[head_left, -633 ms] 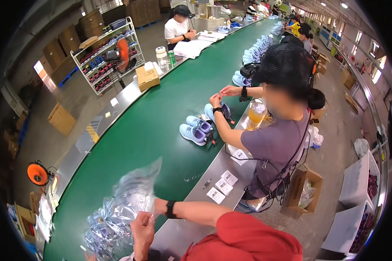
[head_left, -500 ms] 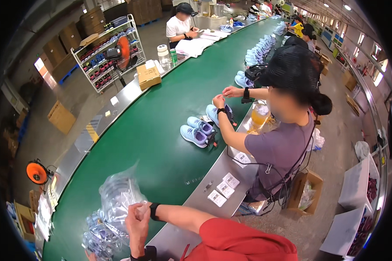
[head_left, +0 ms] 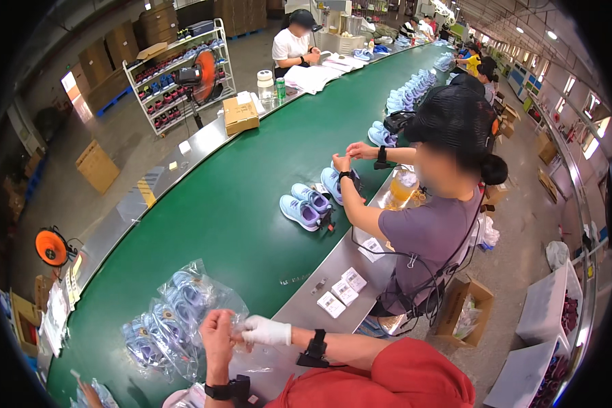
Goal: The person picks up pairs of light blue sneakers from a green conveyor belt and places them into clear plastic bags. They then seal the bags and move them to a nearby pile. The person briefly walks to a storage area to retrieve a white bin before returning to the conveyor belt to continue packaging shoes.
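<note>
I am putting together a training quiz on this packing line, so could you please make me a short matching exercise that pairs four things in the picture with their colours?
Things:
1. conveyor belt
2. glove on the right hand
3. floor fan
4. pair of shoes on the belt

Colours:
A. orange
B. pale lilac-blue
C. green
D. white

Right pairs: 1-C, 2-D, 3-A, 4-B.
</note>
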`<control>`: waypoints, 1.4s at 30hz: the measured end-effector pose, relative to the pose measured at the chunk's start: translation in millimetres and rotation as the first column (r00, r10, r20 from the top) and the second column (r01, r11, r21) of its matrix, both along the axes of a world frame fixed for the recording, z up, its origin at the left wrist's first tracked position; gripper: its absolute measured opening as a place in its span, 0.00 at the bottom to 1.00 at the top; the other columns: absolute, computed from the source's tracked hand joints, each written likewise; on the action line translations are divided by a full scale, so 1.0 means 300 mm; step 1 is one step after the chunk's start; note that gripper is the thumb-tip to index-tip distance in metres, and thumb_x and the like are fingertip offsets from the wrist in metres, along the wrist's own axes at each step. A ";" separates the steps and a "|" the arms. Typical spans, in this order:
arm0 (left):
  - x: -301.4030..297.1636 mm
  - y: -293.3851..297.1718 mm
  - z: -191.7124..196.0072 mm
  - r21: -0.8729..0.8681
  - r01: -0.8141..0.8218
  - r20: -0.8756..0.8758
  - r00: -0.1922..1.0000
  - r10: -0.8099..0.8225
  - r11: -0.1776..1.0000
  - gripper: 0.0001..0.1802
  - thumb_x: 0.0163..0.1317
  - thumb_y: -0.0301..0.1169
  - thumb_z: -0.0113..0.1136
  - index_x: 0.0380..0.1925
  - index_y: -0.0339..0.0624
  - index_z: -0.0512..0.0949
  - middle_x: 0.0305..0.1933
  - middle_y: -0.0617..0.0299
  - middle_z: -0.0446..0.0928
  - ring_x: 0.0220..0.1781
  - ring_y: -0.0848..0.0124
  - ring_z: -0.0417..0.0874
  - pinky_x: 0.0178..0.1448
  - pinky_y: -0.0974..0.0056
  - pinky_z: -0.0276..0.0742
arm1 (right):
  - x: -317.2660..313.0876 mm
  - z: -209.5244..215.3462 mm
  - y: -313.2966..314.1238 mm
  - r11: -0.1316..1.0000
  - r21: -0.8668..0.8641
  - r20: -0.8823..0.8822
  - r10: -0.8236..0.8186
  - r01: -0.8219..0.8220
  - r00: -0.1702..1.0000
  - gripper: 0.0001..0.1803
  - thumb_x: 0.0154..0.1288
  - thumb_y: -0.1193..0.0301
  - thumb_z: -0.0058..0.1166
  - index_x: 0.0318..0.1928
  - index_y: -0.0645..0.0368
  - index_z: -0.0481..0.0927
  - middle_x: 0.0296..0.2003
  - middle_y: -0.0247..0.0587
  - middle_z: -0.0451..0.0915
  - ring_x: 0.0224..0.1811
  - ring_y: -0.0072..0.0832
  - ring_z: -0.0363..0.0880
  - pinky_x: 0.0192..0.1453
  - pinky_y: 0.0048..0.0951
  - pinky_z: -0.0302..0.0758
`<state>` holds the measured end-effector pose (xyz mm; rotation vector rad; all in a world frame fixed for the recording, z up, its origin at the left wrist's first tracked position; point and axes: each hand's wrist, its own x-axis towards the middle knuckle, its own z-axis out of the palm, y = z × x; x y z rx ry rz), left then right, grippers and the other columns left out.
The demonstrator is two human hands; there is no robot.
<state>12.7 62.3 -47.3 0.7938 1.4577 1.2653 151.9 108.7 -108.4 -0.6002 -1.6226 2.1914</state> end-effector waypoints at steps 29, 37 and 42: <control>0.047 -0.226 0.077 0.018 0.148 -0.792 0.605 -0.076 0.989 0.18 0.50 0.22 0.63 0.43 0.38 0.75 0.25 0.63 0.72 0.26 0.72 0.72 0.34 0.68 0.70 | -0.027 -0.231 0.270 0.630 0.224 -0.168 -0.727 0.744 0.666 0.24 0.66 0.61 0.48 0.58 0.60 0.68 0.43 0.42 0.79 0.43 0.30 0.79 0.49 0.28 0.74; 0.125 0.177 0.046 0.017 -0.239 -0.379 0.897 0.228 0.971 0.10 0.66 0.30 0.48 0.41 0.36 0.74 0.27 0.69 0.69 0.29 0.81 0.68 0.31 0.74 0.64 | -0.009 -0.077 0.145 0.704 0.644 0.599 -0.223 -0.298 0.769 0.12 0.59 0.69 0.45 0.38 0.59 0.80 0.39 0.53 0.80 0.39 0.46 0.81 0.45 0.42 0.77; 0.070 0.296 -0.064 0.151 -0.202 -0.564 0.787 0.252 0.968 0.09 0.61 0.28 0.57 0.40 0.38 0.74 0.20 0.72 0.63 0.22 0.81 0.61 0.25 0.71 0.59 | 0.146 0.059 0.271 0.803 0.589 0.145 -0.212 0.087 0.966 0.12 0.62 0.69 0.47 0.40 0.62 0.79 0.35 0.48 0.82 0.35 0.41 0.81 0.41 0.38 0.76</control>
